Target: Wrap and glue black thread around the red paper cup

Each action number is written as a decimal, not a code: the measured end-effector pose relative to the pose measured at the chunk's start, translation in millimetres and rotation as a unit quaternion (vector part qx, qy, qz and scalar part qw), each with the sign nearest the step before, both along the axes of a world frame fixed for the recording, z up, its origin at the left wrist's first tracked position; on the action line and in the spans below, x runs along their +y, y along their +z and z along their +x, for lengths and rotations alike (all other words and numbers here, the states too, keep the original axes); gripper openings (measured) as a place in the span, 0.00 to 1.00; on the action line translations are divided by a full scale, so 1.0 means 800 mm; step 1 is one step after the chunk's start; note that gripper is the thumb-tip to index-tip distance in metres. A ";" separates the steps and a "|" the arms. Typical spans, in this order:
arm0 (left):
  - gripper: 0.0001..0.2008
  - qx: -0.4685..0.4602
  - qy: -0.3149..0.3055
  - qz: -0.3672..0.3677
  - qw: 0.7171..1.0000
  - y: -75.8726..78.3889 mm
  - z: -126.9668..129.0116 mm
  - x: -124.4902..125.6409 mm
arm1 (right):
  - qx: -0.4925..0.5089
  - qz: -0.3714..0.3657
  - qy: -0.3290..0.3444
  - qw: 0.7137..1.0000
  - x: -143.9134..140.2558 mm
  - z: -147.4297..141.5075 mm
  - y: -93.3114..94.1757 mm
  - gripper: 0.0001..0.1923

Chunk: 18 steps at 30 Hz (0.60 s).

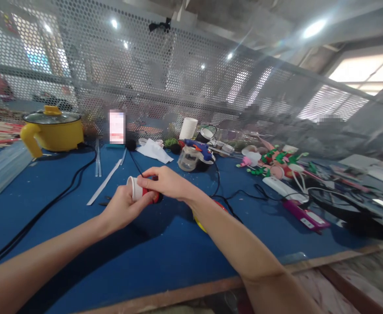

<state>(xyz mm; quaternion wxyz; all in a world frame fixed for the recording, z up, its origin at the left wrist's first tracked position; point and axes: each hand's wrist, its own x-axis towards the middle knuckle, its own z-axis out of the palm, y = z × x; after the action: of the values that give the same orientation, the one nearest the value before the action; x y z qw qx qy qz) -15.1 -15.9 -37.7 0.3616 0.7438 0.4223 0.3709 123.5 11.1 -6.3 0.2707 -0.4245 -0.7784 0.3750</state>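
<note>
One yellow pot [52,131], two paper cups [135,189], one glue gun [198,149].

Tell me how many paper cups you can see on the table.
2: one red and white paper cup held between the left hand and right hand, one upturned white cup by the mesh; clutter may hide more.

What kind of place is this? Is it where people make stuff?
Probably a craft workbench in a workshop. A blue glue gun rests on a stand, clear glue sticks lie at the left, and colourful handmade decorations crowd the blue table, behind a perforated metal screen.
</note>
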 end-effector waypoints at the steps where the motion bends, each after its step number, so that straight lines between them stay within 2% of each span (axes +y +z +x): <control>1: 0.12 0.002 -0.002 0.001 1.000 0.000 0.000 0.000 | 0.040 -0.001 -0.024 0.999 0.000 0.000 -0.003 0.14; 5: 0.13 -0.015 0.027 -0.026 0.999 0.000 0.002 -0.001 | 0.148 -0.012 -0.070 0.986 0.001 0.006 -0.004 0.09; 8: 0.14 -0.067 0.035 -0.088 0.993 0.001 0.003 0.002 | 0.203 -0.007 -0.076 0.976 0.001 0.013 0.002 0.07; 13: 0.09 -0.205 0.041 -0.236 0.949 0.005 0.005 0.008 | 0.230 -0.013 -0.081 0.970 0.005 0.021 0.008 0.05; 18: 0.06 -0.249 0.062 -0.310 0.916 0.011 0.007 0.008 | 0.221 0.012 -0.085 0.972 0.008 0.028 0.008 0.07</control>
<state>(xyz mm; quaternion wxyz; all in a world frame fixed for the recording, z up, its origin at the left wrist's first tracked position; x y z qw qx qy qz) -9.7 -9.1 -28.6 0.6436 0.4504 0.4578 0.4163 145.6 17.1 0.0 0.4714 -0.3925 -0.6650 0.4259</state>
